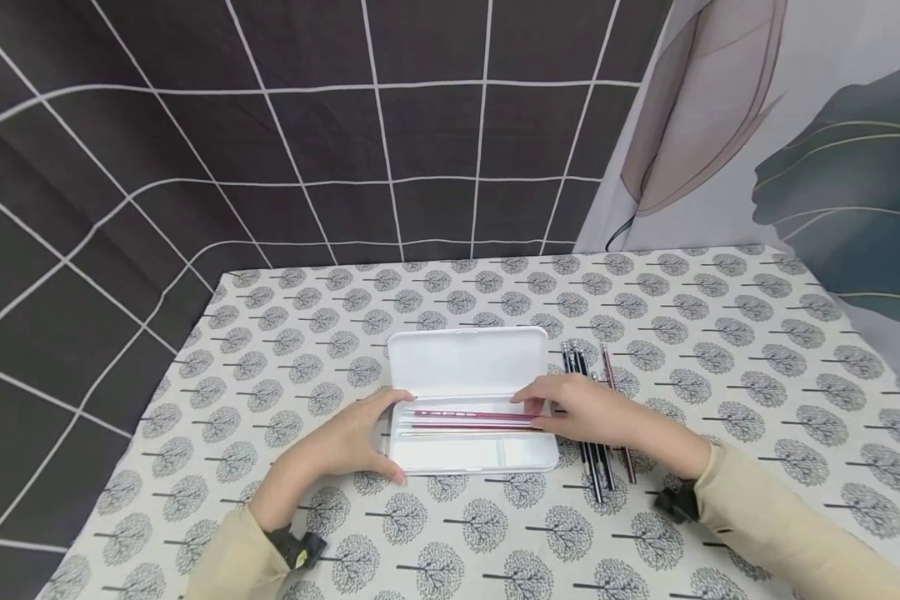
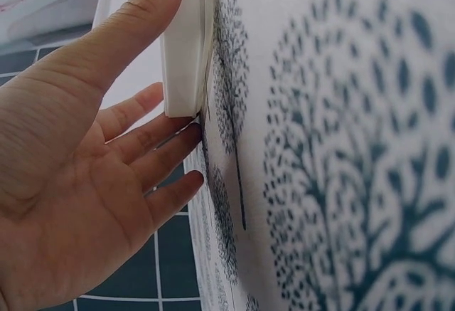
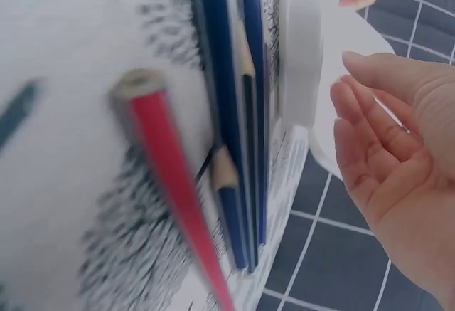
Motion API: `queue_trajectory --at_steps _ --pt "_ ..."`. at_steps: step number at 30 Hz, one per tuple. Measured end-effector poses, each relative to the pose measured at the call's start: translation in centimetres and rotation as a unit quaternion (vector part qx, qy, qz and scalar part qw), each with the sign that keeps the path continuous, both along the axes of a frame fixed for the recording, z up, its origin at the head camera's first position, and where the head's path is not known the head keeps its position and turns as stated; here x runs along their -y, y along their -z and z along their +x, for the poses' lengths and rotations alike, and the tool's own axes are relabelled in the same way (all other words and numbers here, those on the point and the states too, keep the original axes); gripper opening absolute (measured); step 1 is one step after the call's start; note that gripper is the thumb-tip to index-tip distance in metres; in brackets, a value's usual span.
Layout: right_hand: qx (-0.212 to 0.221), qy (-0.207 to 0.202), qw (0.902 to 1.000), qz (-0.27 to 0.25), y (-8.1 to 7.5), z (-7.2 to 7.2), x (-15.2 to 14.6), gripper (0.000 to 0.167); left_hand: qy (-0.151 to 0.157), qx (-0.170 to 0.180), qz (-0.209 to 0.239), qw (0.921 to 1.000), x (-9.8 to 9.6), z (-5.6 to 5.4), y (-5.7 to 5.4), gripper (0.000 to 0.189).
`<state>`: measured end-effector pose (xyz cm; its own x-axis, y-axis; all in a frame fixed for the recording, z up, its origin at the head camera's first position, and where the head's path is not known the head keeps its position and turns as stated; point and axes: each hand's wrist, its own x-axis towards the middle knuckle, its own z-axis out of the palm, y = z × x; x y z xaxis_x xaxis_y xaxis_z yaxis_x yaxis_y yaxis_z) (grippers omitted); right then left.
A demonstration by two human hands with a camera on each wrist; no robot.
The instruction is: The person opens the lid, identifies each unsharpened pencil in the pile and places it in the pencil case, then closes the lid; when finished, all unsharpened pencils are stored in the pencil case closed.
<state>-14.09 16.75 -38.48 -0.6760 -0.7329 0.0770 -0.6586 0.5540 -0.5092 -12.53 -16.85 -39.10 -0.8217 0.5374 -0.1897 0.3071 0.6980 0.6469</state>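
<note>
A white pencil case (image 1: 450, 454) lies on the table with its lid (image 1: 468, 362) raised at the back. Several dark red and pale pencils (image 1: 457, 414) lie lengthwise inside it. My left hand (image 1: 348, 437) holds the left end of the case, thumb at the front corner and fingers at the back; in the left wrist view the thumb presses along the case's side (image 2: 186, 55). Over the right end of the case is my right hand (image 1: 581, 408), covering the pencils' right ends. In the right wrist view its fingers (image 3: 362, 133) are loosely bent, with nothing visible gripped.
Right of the case lie several dark blue pencils (image 1: 594, 467), partly under the right forearm, and a red pencil (image 1: 628, 462) beside them. A tree-patterned cloth (image 1: 480, 533) covers the table. A dark checked curtain (image 1: 307, 133) hangs behind.
</note>
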Motion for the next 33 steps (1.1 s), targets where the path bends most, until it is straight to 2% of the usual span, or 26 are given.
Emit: queue_trajectory --at_steps 7,10,16,23,27,33 --pt "0.066 0.032 0.9952 -0.066 -0.1 0.5 -2.0 0.031 -0.02 0.005 -0.002 0.9998 0.3 0.2 0.0 0.105" --pt "0.076 0.056 0.9924 -0.079 0.0 0.4 -3.0 0.026 -0.023 0.003 0.001 0.9997 0.4 0.3 -0.1 0.105" --pt "0.092 0.164 0.9806 -0.057 0.3 0.5 -4.8 0.021 -0.023 -0.002 0.001 0.9997 0.4 0.3 -0.3 0.105" --pt "0.07 0.221 0.9728 -0.012 1.0 0.4 -4.3 0.013 -0.018 0.005 0.007 0.9998 0.3 0.2 -0.3 0.105" --pt "0.081 0.252 0.9643 0.002 1.1 0.2 -3.7 0.011 -0.012 0.007 0.009 0.9999 0.2 0.2 -0.2 0.105" --pt "0.101 0.3 0.9483 0.025 0.5 0.3 -3.3 0.019 -0.004 0.004 0.008 1.0 0.1 0.1 0.1 0.104"
